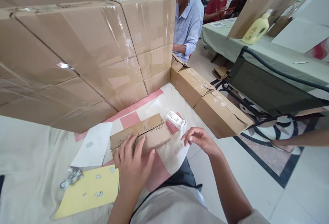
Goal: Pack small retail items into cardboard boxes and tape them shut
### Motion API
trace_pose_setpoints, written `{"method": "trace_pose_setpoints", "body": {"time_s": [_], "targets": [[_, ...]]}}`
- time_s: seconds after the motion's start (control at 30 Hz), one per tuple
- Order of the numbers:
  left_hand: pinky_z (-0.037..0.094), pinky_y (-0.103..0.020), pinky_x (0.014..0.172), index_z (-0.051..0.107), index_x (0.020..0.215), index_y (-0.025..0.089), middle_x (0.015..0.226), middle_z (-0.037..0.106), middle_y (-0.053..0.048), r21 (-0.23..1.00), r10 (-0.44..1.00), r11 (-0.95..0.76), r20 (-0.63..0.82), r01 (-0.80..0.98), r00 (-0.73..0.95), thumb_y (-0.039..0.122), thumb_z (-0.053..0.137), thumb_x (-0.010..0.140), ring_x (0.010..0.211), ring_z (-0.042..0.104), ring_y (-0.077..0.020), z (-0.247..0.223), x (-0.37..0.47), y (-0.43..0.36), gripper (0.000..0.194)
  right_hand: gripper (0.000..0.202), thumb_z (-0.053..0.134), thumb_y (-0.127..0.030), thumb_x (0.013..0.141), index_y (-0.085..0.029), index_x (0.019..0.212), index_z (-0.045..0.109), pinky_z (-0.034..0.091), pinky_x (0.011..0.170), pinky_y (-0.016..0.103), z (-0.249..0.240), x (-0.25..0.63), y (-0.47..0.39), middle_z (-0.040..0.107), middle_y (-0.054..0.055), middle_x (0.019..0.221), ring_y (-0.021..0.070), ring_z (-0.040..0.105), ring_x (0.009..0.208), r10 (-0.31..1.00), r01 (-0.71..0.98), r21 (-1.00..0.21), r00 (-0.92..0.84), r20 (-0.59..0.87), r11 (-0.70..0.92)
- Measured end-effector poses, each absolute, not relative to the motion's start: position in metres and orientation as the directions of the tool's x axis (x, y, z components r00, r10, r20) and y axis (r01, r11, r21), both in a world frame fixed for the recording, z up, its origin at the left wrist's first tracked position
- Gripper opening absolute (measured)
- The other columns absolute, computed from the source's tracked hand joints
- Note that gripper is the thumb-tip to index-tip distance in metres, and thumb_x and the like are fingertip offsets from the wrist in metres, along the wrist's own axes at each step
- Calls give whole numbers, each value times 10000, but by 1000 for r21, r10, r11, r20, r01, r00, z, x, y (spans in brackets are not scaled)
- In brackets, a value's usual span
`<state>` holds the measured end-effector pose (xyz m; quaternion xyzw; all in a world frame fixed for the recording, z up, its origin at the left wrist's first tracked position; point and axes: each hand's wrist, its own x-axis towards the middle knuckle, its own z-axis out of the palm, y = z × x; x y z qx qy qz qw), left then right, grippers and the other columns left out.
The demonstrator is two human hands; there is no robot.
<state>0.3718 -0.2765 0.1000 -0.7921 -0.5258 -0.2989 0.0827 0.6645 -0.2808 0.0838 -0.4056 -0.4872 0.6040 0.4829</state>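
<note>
Your left hand (135, 162) spreads wide over the oblong brown cardboard box (156, 137) on the pink-and-white cloth (160, 165), long axis slanting near-left to far-right, while your right hand (202, 140) half-curls, its grip unclear, near the white plastic device (175, 120).

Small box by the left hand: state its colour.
The small box is brown, with dark writing on it; the head view shows it best.
</note>
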Motion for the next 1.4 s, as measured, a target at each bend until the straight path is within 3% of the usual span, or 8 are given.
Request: {"method": "trace_pose_setpoints", "body": {"time_s": [0.17, 0.3, 0.43, 0.83, 0.97, 1.1, 1.23, 1.4], "targets": [[427, -444, 1007, 626, 1210, 244, 1159, 703, -85, 459, 761, -613, 561, 643, 326, 280, 676, 912, 1134, 629, -273, 119, 379, -293, 304, 181, 747, -343, 912, -172, 856, 725, 503, 745, 276, 114, 633, -296, 785, 76, 922, 160, 691, 800, 921, -62, -998, -388, 14, -11], [504, -343, 866, 669, 1107, 259, 1038, 707, -36, 738, 854, -498, 326, 456, 405, 342, 644, 953, 990, 653, -206, 123, 388, -308, 177, 200, 726, -360, 917, -163, 889, 744, 474, 714, 254, 119, 606, -306, 761, 52, 858, 145, 657, 755, 866, 11, -999, -500, 31, 42], [509, -307, 755, 657, 867, 233, 834, 683, -11, 833, 891, -394, 243, 388, 383, 295, 598, 979, 829, 653, -178, 114, 389, -316, 141, 188, 717, -358, 906, -176, 868, 744, 450, 682, 239, 114, 592, -310, 725, 12, 782, 127, 609, 693, 874, 75, -995, -485, 15, 59], [410, -342, 858, 584, 935, 217, 846, 725, -8, 210, 686, -631, 600, 747, 412, 123, 542, 979, 776, 662, -163, 95, 395, -325, 112, 88, 656, -289, 880, -241, 854, 725, 445, 728, 268, 110, 577, -317, 785, 8, 851, 201, 718, 815, 964, 547, -836, -197, -176, -41], [441, -335, 840, 578, 943, 227, 839, 714, -10, 180, 651, -609, 670, 773, 357, 99, 540, 963, 773, 654, -165, 93, 391, -333, 135, 225, 601, -395, 949, -229, 853, 718, 436, 700, 277, 96, 576, -315, 779, 50, 849, 228, 726, 829, 960, 694, -720, -187, -207, -20], [481, -341, 830, 553, 949, 232, 889, 665, -46, 388, 637, -345, 765, 855, -91, 156, 544, 960, 868, 644, -203, 119, 363, -341, 77, 344, 520, -374, 1001, -186, 769, 691, 426, 677, 297, 63, 597, -303, 762, 125, 843, 268, 728, 836, 966, 847, -527, -73, -246, -70], [483, -304, 762, 572, 914, 245, 909, 669, -25, 507, 889, -263, 457, 821, 3, 351, 532, 992, 860, 638, -196, 161, 330, -329, 138, 322, 462, -371, 1030, -204, 851, 671, 437, 678, 294, 41, 632, -297, 750, 79, 835, 240, 711, 815, 978, 827, -559, -64, -200, -60], [449, -268, 696, 561, 862, 246, 845, 647, 16, 618, 947, -205, -72, 759, 314, 442, 446, 1023, 761, 587, -159, 189, 315, -293, 279, 286, 488, -432, 1014, -212, 1101, 649, 532, 851, 372, 48, 644, -280, 734, 108, 1050, 260, 692, 968, 973, 601, -766, -108, 203, 227]]}}
